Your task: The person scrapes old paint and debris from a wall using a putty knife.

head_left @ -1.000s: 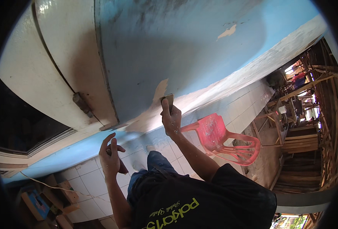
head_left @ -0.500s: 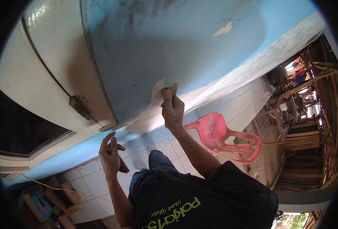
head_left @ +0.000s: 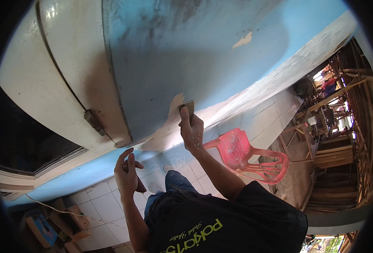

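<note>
My right hand point(head_left: 191, 131) grips a small, flat, greyish putty scraper point(head_left: 190, 109), thumb on top. Its edge is at the blue wall point(head_left: 161, 76), beside a bare beige patch point(head_left: 174, 105) where the paint is gone. Lower and to the left, my left hand point(head_left: 127, 170) is held near the foot of the wall, its index finger extended and the other fingers curled. A reddish-brown piece point(head_left: 141, 186) sticks out below its palm; the rest of it is hidden by the hand. White specks dot my right wrist and forearm.
A red plastic chair point(head_left: 235, 149) stands on the tiled floor point(head_left: 104, 208) to the right. A cream door point(head_left: 68, 55) with a metal hinge point(head_left: 94, 122) is on the left. Cardboard boxes point(head_left: 41, 230) lie at lower left, with a pale cord point(head_left: 60, 210) nearby. Stacked timber point(head_left: 334, 156) fills the far right.
My right hand and the scraper have moved slightly down along the wall, away from the top of the bare patch. My left hand keeps nearly the same pose.
</note>
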Action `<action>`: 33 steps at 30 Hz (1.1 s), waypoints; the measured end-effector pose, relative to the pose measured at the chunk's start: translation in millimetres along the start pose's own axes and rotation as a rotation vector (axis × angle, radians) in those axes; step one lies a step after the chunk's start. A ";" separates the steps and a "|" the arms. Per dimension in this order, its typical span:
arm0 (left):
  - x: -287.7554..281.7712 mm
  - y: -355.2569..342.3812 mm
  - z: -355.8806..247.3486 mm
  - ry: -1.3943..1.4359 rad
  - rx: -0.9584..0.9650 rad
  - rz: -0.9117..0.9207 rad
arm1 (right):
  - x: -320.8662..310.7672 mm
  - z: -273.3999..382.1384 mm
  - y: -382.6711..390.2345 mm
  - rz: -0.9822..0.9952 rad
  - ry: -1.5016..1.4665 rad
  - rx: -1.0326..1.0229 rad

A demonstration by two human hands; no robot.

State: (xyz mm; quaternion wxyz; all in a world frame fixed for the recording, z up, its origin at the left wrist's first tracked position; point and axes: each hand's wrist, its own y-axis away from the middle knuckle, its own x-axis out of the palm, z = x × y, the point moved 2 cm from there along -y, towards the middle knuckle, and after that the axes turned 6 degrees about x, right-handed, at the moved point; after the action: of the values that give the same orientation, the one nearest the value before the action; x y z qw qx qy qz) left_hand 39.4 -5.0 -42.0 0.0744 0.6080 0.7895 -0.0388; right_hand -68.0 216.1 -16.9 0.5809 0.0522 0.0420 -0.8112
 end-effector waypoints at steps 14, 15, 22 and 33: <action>-15.0 12.0 9.7 0.022 -0.072 -0.034 | 3.2 58.1 2.8 0.030 -0.104 0.001; -15.7 13.5 11.4 0.019 -0.070 -0.026 | 1.4 54.6 4.1 0.022 -0.107 0.003; -28.4 22.1 40.8 -0.005 -0.030 -0.069 | 10.0 60.0 0.4 0.001 -0.111 -0.110; -36.6 45.2 58.1 0.074 -0.044 -0.156 | -80.7 -247.9 35.4 0.586 1.216 0.183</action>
State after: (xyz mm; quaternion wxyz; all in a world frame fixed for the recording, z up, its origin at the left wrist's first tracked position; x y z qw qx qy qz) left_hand 96.3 -37.1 -91.9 0.0550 0.5439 0.8373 -0.0047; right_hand 0.2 312.4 -252.1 0.6430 0.5569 0.2763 -0.4473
